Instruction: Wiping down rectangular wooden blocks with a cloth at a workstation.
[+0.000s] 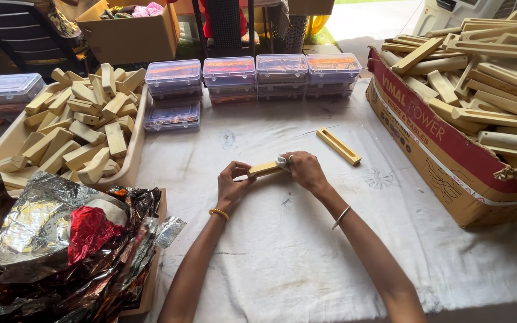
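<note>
Two hands clasp one pale wooden block [264, 169] mid-table on the white cloth [282, 251]: the left hand [231, 182] grips its near end, the right hand [304, 169] presses a small cloth wad [282, 161] against it. It looks light and stiff, best held by its ends. A slotted wooden piece [338, 146] lies toward the far right edge.

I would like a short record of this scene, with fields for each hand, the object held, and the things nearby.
left hand: grips one end of the wooden piece
right hand: presses a small white cloth on the piece
surface: white table cover
near: slotted wooden piece, lying apart
left side: tray of wooden blocks, foil wrappers
right side: cardboard box of wooden pieces
back: clear plastic boxes
</note>
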